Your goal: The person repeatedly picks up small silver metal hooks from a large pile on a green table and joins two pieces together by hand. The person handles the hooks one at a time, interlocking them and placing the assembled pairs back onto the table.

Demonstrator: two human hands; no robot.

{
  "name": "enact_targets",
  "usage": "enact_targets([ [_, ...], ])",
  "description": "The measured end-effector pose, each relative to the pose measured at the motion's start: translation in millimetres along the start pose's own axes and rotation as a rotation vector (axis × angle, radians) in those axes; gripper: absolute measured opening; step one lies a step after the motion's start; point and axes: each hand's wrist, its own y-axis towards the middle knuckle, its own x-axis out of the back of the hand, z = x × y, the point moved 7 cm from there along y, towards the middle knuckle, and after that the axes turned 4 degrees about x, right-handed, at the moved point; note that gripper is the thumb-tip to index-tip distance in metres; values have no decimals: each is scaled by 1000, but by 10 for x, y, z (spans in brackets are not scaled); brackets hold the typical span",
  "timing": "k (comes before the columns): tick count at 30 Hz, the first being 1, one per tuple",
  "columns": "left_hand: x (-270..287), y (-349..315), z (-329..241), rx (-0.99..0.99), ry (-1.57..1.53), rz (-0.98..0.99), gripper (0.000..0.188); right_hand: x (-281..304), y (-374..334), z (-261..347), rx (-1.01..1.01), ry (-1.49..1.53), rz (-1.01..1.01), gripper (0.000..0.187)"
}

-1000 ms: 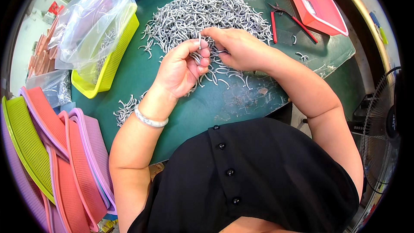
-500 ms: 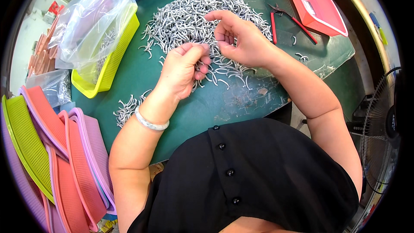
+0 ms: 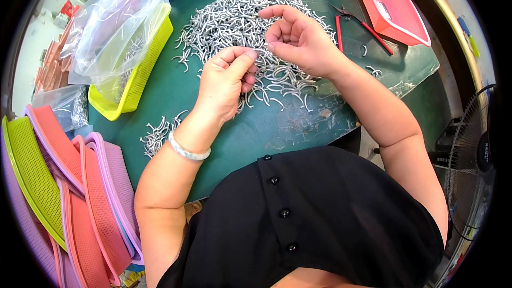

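A big heap of small curved grey metal-looking pieces (image 3: 229,24) covers the middle of the green table (image 3: 234,146). At the heap's near side my left hand (image 3: 226,77) is closed, thumb and forefinger pinched together. Whatever sits in that pinch is too small to make out against the heap. Just to its right, my right hand (image 3: 304,45) hovers over the pieces with its forefinger raised and curved. Its thumb and middle finger come close together, and I cannot make out what they hold. The fingertips of both hands are a short gap apart.
A yellow-green basket (image 3: 140,69) with a clear plastic bag (image 3: 117,26) stands left. Stacked colourful baskets (image 3: 96,202) are nearer. Cutters with red handles (image 3: 376,37) and a pink basket (image 3: 392,10) lie far right; a fan (image 3: 469,154) stands right. A smaller pile (image 3: 157,136) lies by my left forearm.
My left hand has shifted slightly up, its thumb now pressed along the forefinger. The right hand has turned a little, its fingertips drawing slightly farther from the left hand.
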Motion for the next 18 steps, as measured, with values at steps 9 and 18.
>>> enact_targets([
  [9,52,24,28,93,-75,50,10,41,10,-91,-77,2,3,41],
  [18,499,-332,-244,90,233,-112,12,-14,-6,-79,-157,152,58,43],
])
